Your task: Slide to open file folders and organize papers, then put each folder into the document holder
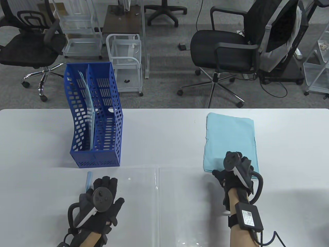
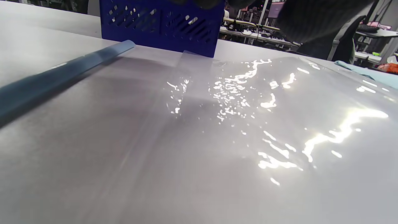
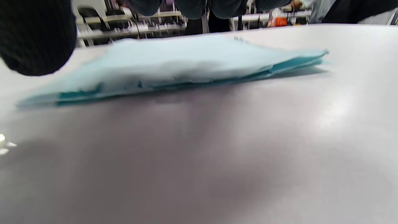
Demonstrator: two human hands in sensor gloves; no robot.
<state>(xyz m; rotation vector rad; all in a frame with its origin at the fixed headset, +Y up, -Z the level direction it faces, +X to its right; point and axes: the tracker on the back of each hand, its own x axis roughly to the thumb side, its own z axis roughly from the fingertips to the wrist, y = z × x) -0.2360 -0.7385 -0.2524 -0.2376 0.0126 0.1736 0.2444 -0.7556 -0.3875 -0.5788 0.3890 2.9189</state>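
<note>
A clear plastic folder [image 1: 180, 205] lies opened flat at the table's front; in the left wrist view its glossy sheet [image 2: 236, 130] fills the frame. My left hand [image 1: 102, 199] rests flat on its left half with fingers spread. The blue slide bar [image 1: 89, 180] lies loose by that hand's left side, seen as a long strip [image 2: 62, 73]. My right hand [image 1: 232, 172] sits at the near edge of a light blue paper stack [image 1: 231, 136]; its fingers hang over the stack [image 3: 186, 59] without gripping. The blue document holder [image 1: 102, 121] stands upright with one folder in its left slot.
The holder's front wall [image 2: 161, 25] stands just beyond the clear folder. The white table [image 1: 164, 128] stretches between holder and papers. Office chairs [image 1: 226, 51] and white carts [image 1: 126, 64] stand on the floor behind the table's far edge.
</note>
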